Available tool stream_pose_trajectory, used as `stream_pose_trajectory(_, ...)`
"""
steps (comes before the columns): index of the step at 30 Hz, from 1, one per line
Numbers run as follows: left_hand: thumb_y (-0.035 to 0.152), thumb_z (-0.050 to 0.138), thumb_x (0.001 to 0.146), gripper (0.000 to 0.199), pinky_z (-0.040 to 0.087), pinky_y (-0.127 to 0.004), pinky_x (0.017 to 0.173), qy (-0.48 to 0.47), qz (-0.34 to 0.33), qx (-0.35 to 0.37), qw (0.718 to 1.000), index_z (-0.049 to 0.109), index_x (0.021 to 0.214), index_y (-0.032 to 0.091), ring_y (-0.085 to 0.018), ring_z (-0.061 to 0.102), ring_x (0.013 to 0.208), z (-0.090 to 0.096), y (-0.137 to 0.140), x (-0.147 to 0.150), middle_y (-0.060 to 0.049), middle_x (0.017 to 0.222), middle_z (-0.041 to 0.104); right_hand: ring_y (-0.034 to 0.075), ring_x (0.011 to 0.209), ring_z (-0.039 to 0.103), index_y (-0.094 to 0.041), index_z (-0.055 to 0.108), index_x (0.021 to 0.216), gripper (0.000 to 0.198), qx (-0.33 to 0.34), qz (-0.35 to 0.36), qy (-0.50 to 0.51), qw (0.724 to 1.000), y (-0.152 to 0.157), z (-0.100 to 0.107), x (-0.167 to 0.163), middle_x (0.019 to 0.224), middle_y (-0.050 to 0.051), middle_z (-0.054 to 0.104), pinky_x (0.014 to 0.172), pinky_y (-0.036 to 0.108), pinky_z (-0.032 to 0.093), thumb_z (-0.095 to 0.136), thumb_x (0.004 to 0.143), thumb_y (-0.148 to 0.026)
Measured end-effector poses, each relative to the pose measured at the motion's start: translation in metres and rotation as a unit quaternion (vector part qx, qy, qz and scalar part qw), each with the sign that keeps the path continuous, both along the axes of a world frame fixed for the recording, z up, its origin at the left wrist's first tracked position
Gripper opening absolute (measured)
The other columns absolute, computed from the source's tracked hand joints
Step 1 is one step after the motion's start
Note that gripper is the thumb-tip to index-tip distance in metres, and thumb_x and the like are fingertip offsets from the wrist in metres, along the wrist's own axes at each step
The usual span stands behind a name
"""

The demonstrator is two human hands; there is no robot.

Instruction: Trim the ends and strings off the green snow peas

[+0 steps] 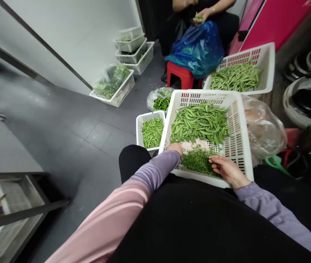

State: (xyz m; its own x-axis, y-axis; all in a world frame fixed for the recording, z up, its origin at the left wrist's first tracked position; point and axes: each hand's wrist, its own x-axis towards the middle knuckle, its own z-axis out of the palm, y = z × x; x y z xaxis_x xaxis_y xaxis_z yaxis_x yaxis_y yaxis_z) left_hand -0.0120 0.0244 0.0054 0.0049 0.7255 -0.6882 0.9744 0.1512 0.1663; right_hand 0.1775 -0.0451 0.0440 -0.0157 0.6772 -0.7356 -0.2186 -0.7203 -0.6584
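Observation:
A large white slotted basket (239, 120) rests on my lap. A heap of green pea pods (200, 122) fills its far half, and a pile of thin green trimmings (198, 161) lies in its near half. My left hand (175, 148) sits at the basket's near-left edge, mostly hidden behind my sleeve, so its grip is unclear. My right hand (228, 170) lies inside the basket beside the trimmings, fingers curled toward them; whether it holds any is unclear.
A small white basket of pods (151, 131) stands left on the floor, another full basket (237, 75) behind. A person opposite sits by a blue bag (198, 47) and red stool (179, 75). Stacked trays (133, 47) line the wall; a metal rack (13, 208) is at near left.

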Motion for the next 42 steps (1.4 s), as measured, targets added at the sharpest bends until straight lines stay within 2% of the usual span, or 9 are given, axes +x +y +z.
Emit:
stream_pose_trajectory(5, 0.019, 0.058, 0.069, 0.045, 0.041, -0.031, 0.087, 0.024, 0.053, 0.023, 0.998, 0.05, 0.109, 0.001, -0.025, 0.051, 0.103, -0.005, -0.008, 0.003, -0.022, 0.108, 0.052, 0.006, 0.051, 0.047, -0.011, 0.055, 0.078, 0.024, 0.17, 0.051, 0.022, 0.984, 0.0, 0.012, 0.007, 0.07, 0.001, 0.055, 0.042, 0.013, 0.037, 0.063, 0.061, -0.026)
stream_pose_trajectory(12, 0.035, 0.044, 0.081, 0.047, 0.046, -0.02, 0.055, -0.104, 0.074, -0.004, 0.992, 0.04, 0.119, 0.008, -0.008, 0.054, 0.055, 0.022, -0.024, 0.006, -0.01, 0.095, 0.058, 0.006, 0.043, 0.041, -0.01, 0.054, 0.082, 0.017, 0.14, 0.106, -0.025, 0.984, 0.007, 0.007, -0.001, 0.061, -0.001, 0.051, 0.037, 0.015, 0.032, 0.053, 0.066, -0.015)
stream_pose_trajectory(16, 0.037, 0.043, 0.082, 0.039, 0.044, -0.021, 0.053, -0.209, -0.005, 0.006, 0.978, 0.044, 0.11, 0.01, -0.007, 0.049, 0.053, 0.043, -0.041, 0.022, -0.005, 0.082, 0.056, 0.007, 0.044, 0.041, -0.011, 0.054, 0.082, 0.02, 0.172, 0.136, -0.027, 0.975, 0.006, 0.0, -0.019, 0.057, -0.003, 0.049, 0.039, 0.017, 0.031, 0.058, 0.065, -0.021)
stream_pose_trajectory(20, 0.034, 0.052, 0.076, 0.029, 0.044, -0.024, 0.073, -0.175, -0.095, 0.126, 0.972, 0.051, 0.091, 0.01, -0.013, 0.052, 0.075, 0.053, -0.048, 0.033, -0.005, 0.078, 0.054, 0.008, 0.047, 0.042, -0.012, 0.055, 0.072, 0.019, 0.258, 0.113, -0.091, 0.955, 0.006, -0.005, -0.022, 0.056, -0.003, 0.05, 0.046, 0.019, 0.032, 0.061, 0.061, -0.027)
stream_pose_trajectory(24, 0.032, 0.05, 0.078, 0.029, 0.045, -0.023, 0.06, -0.267, 0.045, 0.071, 0.96, 0.049, 0.097, 0.011, -0.008, 0.047, 0.057, 0.059, -0.049, 0.03, 0.001, 0.065, 0.048, 0.012, 0.059, 0.049, -0.012, 0.063, 0.076, 0.021, 0.287, 0.101, -0.191, 0.933, 0.008, -0.006, -0.014, 0.065, 0.001, 0.058, 0.059, 0.024, 0.037, 0.061, 0.062, -0.028)
stream_pose_trajectory(29, 0.022, 0.04, 0.083, 0.022, 0.038, -0.014, 0.048, -0.399, 0.216, -0.02, 0.891, 0.047, 0.099, 0.008, -0.004, 0.043, 0.048, 0.076, -0.049, 0.026, 0.006, 0.051, 0.036, 0.016, 0.067, 0.052, -0.017, 0.065, 0.073, 0.018, 0.326, 0.135, -0.236, 0.905, 0.009, -0.001, -0.01, 0.071, 0.002, 0.06, 0.07, 0.029, 0.04, 0.06, 0.059, -0.028)
stream_pose_trajectory(35, 0.028, 0.054, 0.073, 0.026, 0.031, -0.017, 0.04, -0.328, 0.184, -0.049, 0.925, 0.054, 0.095, 0.014, -0.003, 0.034, 0.038, 0.097, -0.056, 0.025, 0.008, 0.049, 0.039, 0.025, 0.078, 0.053, -0.025, 0.065, 0.062, 0.026, 0.438, 0.194, -0.264, 0.837, 0.005, 0.0, -0.01, 0.078, 0.004, 0.06, 0.079, 0.042, 0.04, 0.052, 0.054, -0.047)
stream_pose_trajectory(39, 0.038, 0.061, 0.065, 0.029, 0.032, -0.018, 0.042, -0.292, 0.137, -0.059, 0.945, 0.057, 0.084, 0.016, -0.004, 0.036, 0.039, 0.1, -0.055, 0.02, 0.007, 0.046, 0.038, 0.028, 0.077, 0.055, -0.031, 0.062, 0.055, 0.023, 0.418, 0.219, -0.259, 0.843, 0.012, -0.016, -0.006, 0.076, 0.006, 0.061, 0.079, 0.046, 0.042, 0.055, 0.044, -0.05)
stream_pose_trajectory(42, 0.039, 0.061, 0.067, 0.028, 0.028, -0.017, 0.041, -0.333, 0.169, -0.081, 0.924, 0.056, 0.084, 0.017, -0.003, 0.031, 0.039, 0.095, -0.058, 0.023, 0.007, 0.045, 0.036, 0.027, 0.074, 0.056, -0.031, 0.062, 0.056, 0.019, 0.408, 0.194, -0.212, 0.867, 0.013, -0.033, -0.002, 0.074, 0.006, 0.06, 0.066, 0.042, 0.049, 0.062, 0.044, -0.046)
